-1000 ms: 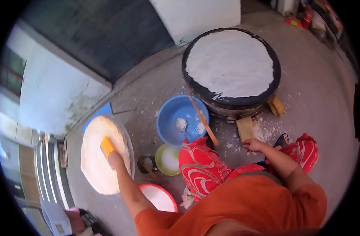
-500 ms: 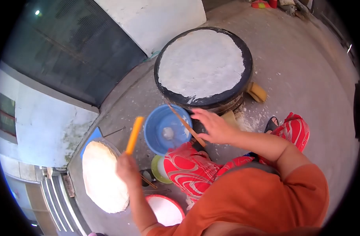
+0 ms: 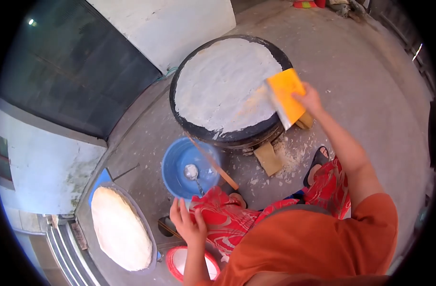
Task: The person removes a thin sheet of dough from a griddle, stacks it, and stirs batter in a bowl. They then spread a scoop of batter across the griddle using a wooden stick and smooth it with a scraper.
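My right hand (image 3: pixel 309 99) grips a wide yellow scraper (image 3: pixel 287 90) at the right rim of a round black griddle (image 3: pixel 180 121). A thin white sheet of batter (image 3: pixel 222 81) covers most of the griddle, with a yellowish streak near the scraper. My left hand (image 3: pixel 188 223) holds nothing, its fingers apart, just below a blue basin (image 3: pixel 168 171). Inside the basin lies a ladle (image 3: pixel 191 172) with white stuff in its bowl. A flat wooden stick (image 3: pixel 218 167) leans across the basin's right side.
A pile of pale round flatbreads (image 3: pixel 120 229) sits on a board at left. A red-rimmed bowl (image 3: pixel 170 264) with white contents stands by my left forearm. A tan block (image 3: pixel 269 159) and scattered flakes lie below the griddle. A white wall (image 3: pixel 180 33) rises behind.
The yellow scraper has passed from my left hand to my right. My right hand has moved up to the griddle's right edge; my left has dropped towards my knee, its fingers now apart.
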`<state>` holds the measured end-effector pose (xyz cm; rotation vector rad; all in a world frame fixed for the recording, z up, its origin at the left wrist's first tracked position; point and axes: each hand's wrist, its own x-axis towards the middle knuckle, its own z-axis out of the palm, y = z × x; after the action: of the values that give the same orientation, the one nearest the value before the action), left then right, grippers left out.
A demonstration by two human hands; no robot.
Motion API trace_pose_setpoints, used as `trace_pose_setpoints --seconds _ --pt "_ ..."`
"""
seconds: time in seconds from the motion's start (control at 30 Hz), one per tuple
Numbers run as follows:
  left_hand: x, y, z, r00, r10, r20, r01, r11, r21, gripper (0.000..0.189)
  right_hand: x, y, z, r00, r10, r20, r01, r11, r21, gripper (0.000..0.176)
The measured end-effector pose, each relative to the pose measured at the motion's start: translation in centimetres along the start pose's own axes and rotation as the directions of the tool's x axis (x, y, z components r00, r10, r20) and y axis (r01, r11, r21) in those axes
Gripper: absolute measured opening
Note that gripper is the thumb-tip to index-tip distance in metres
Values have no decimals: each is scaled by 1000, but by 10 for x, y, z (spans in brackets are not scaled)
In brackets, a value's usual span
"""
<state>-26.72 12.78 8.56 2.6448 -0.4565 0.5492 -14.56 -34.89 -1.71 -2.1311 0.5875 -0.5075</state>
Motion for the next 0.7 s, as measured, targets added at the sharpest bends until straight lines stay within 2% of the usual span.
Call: trace_pose_setpoints --seconds 0.07,0.1,0.13,0.17,0.2,0.27,0.3,0.37,0.4,0.47,0.5,0.57,0.6,0.67,0.7 --pt "-13 -8 0 998 -52 30 53 999 -11 40 37 12 -25 984 109 -140 -131 978 -161 50" --pt "-19 -6 2 992 -122 37 122 992 -8 38 51 17 -26 984 109 -144 -133 977 -167 50" --pt "-22 -3 4 980 -193 45 193 981 -3 38 63 21 -25 972 143 -187 -192 943 -272 53" --pt "-23 1 9 980 -194 47 194 981 -8 38 75 24 -23 957 172 -233 -251 894 -371 56" --pt "-23 7 17 970 -237 46 238 971 -21 38 87 25 -16 957 168 -235 -248 894 -374 56" --pt "-18 12 26 957 -285 47 287 957 -39 39 111 16 4 968 118 -220 -219 826 -519 56" --pt "-16 12 26 952 -298 66 300 953 -34 40 126 14 8 969 120 -215 -219 822 -526 56" --pt "10 24 20 954 -285 97 290 957 -35 41 168 2 11 928 293 -228 -370 790 -489 59" --pt "16 23 23 952 -291 97 296 955 -36 41 182 -3 19 930 290 -224 -365 790 -493 59" --pt "20 17 32 970 -230 72 229 973 20 43 210 -11 37 981 138 -136 -192 777 -599 56" --pt "21 16 32 944 -287 162 298 953 -47 44 226 -11 40 982 142 -127 -190 774 -605 56" --pt "30 13 38 946 -276 172 284 959 -23 44 265 -12 48 957 224 -185 -291 760 -581 59" --pt "35 11 41 949 -260 180 265 964 -5 44 276 -11 61 958 222 -181 -286 761 -583 59" --pt "49 14 49 947 -274 170 278 961 -2 47 291 -13 86 988 -139 -72 47 702 -711 59" --pt "57 17 51 937 -308 165 313 950 0 47 303 -17 90 988 -140 -62 54 698 -714 59"
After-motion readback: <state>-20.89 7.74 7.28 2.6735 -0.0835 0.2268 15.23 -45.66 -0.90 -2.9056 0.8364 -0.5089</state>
